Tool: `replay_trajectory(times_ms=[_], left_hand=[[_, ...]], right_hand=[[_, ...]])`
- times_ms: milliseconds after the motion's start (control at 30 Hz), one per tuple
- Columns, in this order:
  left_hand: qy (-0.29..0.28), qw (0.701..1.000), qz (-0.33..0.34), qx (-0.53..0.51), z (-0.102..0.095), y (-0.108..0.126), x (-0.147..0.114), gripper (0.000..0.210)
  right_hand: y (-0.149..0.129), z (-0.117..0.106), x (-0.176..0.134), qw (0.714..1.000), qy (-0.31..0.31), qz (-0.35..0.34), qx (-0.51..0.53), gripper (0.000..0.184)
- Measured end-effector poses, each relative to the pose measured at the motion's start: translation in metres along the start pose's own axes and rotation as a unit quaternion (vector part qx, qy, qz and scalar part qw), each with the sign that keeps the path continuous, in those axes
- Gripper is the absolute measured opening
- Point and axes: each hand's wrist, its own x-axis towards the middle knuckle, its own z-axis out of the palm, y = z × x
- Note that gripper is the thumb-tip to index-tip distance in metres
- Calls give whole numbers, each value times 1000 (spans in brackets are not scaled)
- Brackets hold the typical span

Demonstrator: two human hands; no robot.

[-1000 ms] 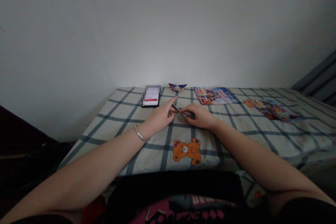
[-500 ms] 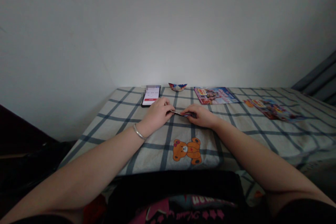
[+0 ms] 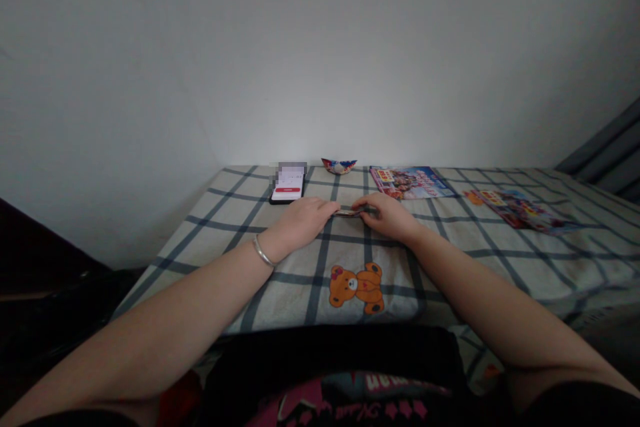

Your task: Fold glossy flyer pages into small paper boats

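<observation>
Between my hands, just above or on the checked cloth, is a small folded piece of printed paper (image 3: 347,213), seen nearly edge-on. My left hand (image 3: 309,219) pinches its left end, fingers closed together. The right end sits between the thumb and fingers of my right hand (image 3: 386,215), which are closed on it. Much of the paper is hidden by my fingers. Behind my left hand lies a phone (image 3: 289,185) with a lit screen. A folded paper boat shape (image 3: 339,166) in blue and red stands near the wall.
Two colourful printed sheets or booklets lie on the right: one magazine (image 3: 413,183) near the wall, another magazine (image 3: 525,211) farther right. The checked tablecloth (image 3: 280,293) carries a printed bear (image 3: 356,288) near the front edge. A pale wall (image 3: 320,53) rises behind.
Both hands have shifted slightly along the paper. My left hand's fingers now lie flatter over its end, and my right hand has turned a little. The other objects stay put.
</observation>
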Motion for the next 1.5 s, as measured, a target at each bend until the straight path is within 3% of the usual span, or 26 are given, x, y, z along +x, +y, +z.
replay_trajectory(times_ms=[167,500,667,1033,1500], left_hand=[[20,997,74,-24,3,-3,-2,32],[15,994,105,-11,-1,3,-4,43],[0,993,119,19,-3,4,-3,50],[16,993,113,37,3,0,-3,43],[13,991,115,61,1,2,-2,38]], right_hand=[[1,0,0,998,41,37,-43,15],[8,0,1,991,84,-19,-101,3],[8,0,0,988,74,-24,-131,5],[6,0,-1,985,39,-58,-159,24],[8,3,-1,982,26,-100,-158,18]])
